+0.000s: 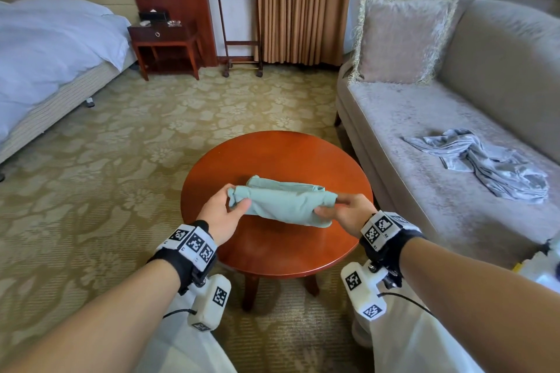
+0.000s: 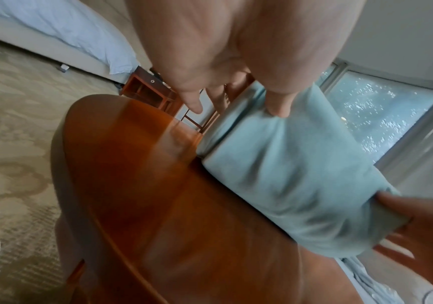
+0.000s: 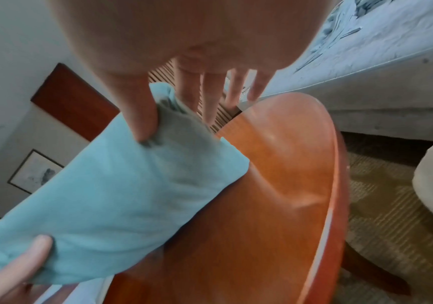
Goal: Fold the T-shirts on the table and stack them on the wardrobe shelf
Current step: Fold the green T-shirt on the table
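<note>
Hotel room with a round wooden table (image 1: pixel 281 254) on patterned carpet, a folded T-shirt held over it.

Far left of the table stands a bed (image 1: pixel 51 48), with a nightstand (image 1: pixel 165 45) beyond. Above the tabletop, the left hand (image 1: pixel 222 215) pinches the left end of the folded pale green T-shirt (image 1: pixel 283 203) between thumb and fingers, and the right hand (image 1: pixel 348 212) pinches its right end the same way. Right of the table sits a beige sofa (image 1: pixel 409 179) with a crumpled grey T-shirt (image 1: pixel 485 166) lying on its seat and a fringed cushion (image 1: pixel 400 39) behind.
</note>
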`<state>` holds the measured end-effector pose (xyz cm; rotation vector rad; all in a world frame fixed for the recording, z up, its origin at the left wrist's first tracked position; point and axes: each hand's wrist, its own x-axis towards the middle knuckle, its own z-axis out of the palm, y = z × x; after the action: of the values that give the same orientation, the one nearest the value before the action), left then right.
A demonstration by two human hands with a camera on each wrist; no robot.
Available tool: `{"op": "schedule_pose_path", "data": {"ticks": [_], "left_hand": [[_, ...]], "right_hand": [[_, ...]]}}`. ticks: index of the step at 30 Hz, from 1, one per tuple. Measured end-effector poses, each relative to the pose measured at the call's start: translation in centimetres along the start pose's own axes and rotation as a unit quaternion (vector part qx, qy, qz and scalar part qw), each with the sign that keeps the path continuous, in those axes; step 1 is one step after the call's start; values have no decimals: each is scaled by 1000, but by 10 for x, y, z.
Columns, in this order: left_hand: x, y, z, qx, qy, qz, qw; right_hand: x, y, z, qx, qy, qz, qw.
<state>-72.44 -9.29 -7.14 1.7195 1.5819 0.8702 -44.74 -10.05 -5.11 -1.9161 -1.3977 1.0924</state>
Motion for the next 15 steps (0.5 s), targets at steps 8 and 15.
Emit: {"op": "schedule_pose_path", "data": {"ticks": [8, 15], "left_hand": [[26, 6, 2, 45, -9, -11, 999], [52, 5, 19, 88, -8, -47, 995]], "right_hand": [[18, -15, 7, 117, 68, -35, 990], [40, -6, 21, -43, 113, -17, 993]]}}
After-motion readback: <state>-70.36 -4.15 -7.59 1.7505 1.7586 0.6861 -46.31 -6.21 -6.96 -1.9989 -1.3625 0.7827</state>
